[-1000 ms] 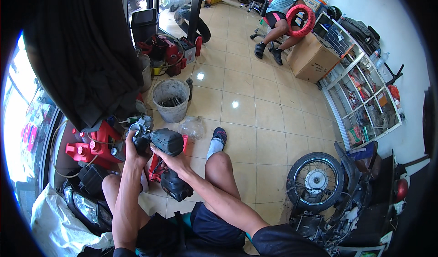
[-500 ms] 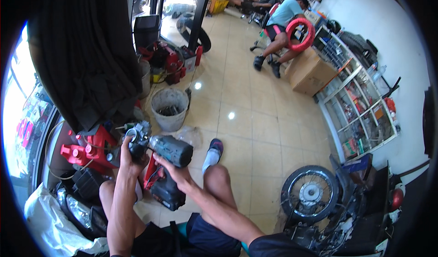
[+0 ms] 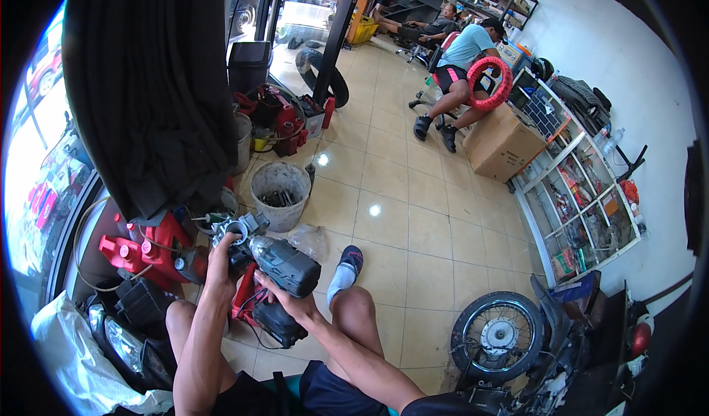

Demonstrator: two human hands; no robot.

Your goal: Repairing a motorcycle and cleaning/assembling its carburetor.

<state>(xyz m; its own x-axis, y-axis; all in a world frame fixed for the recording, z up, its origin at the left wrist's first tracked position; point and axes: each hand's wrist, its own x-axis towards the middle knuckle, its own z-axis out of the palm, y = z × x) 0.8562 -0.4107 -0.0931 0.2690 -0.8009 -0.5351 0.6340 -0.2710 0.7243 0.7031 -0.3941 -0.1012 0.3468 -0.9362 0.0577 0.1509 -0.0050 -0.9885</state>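
Observation:
In front of my knees, my left hand [image 3: 219, 267] is closed around a metal carburetor [image 3: 238, 228] with a round open bore facing up. My right hand [image 3: 286, 298] grips the handle of a dark grey-blue cordless drill [image 3: 289, 267], a black battery pack at its base. The drill's nose points left and lies right against the carburetor's side; whether the tip sits on a screw is hidden. Below my hands are a red object [image 3: 244, 294] and a black cable, partly covered by the drill.
A grey bucket [image 3: 284, 215] with metal parts stands just beyond. Red jugs [image 3: 151, 253] and a headlight unit [image 3: 122, 342] lie at the left. A motorcycle wheel [image 3: 469, 342] is at lower right. Farther off, a seated person [image 3: 465, 50] holds a red tyre [image 3: 473, 91] beside a cardboard box [image 3: 506, 146].
The view has tilted up a little. The carburetor and drill sit slightly lower and farther right in the picture, and the carburetor's bore faces more toward me. Both grips stay the same.

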